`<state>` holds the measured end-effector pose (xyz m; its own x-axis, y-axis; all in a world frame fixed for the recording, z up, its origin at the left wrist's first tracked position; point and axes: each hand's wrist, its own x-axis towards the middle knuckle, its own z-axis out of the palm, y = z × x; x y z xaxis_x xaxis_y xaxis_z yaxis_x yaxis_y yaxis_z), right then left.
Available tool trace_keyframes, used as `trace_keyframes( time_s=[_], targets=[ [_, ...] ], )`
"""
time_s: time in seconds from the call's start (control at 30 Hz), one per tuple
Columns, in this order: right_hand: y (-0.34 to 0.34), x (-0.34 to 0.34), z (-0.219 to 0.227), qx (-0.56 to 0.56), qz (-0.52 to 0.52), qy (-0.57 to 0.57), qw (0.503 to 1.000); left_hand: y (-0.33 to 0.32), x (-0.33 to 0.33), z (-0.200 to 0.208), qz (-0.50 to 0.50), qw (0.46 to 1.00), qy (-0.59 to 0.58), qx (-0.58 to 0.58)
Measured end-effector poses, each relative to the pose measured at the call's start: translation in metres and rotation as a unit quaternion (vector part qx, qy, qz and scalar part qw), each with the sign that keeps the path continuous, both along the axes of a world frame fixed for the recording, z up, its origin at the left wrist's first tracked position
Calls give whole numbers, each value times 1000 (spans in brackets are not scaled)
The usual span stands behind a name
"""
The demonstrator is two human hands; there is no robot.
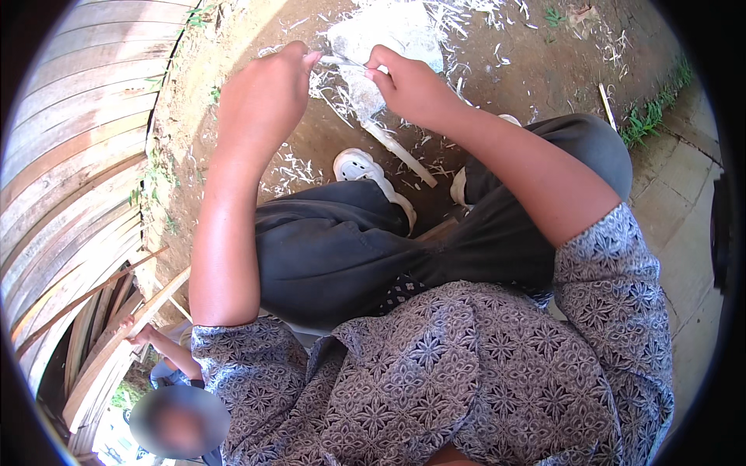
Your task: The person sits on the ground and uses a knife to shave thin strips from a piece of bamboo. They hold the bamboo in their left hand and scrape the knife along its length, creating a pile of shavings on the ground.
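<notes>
My left hand [268, 97] is raised over the ground with its fingers closed in a pinch. Level with it, to the right, my right hand [416, 85] is closed too. Between them runs a thin whitish strip [336, 60], each hand gripping an end; a narrow grey edge shows along it, but I cannot tell whether that is a blade. Beneath my hands lies a pale, flat, stone-like slab [423, 35] with white shavings [454, 23] on and around it. A pale stick [400, 151] slants from the slab down between my feet.
My white shoe [361, 167] stands beside the stick. More shavings [291, 175] litter the dirt. A wall of wooden slats [85, 109] curves along the left. At the lower left, another person's hand [140, 334] touches a plank. Paving [668, 194] runs along the right.
</notes>
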<state>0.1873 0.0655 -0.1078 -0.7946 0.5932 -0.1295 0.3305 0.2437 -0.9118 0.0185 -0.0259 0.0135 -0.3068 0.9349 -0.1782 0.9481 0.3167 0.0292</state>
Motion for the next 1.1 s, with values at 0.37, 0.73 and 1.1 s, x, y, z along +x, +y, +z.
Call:
trace_keyframes(
  time_s=[0.37, 0.73, 1.1],
  targets=[
    [17, 14, -35, 38, 29, -74, 996, 5, 6, 0, 14, 1000, 8, -4],
    [22, 18, -41, 67, 43, -149, 986, 5, -4, 1, 48, 999, 12, -20],
    [27, 27, -63, 35, 63, -123, 990, -15, -44, -5, 93, 994, -44, -34]
  ],
)
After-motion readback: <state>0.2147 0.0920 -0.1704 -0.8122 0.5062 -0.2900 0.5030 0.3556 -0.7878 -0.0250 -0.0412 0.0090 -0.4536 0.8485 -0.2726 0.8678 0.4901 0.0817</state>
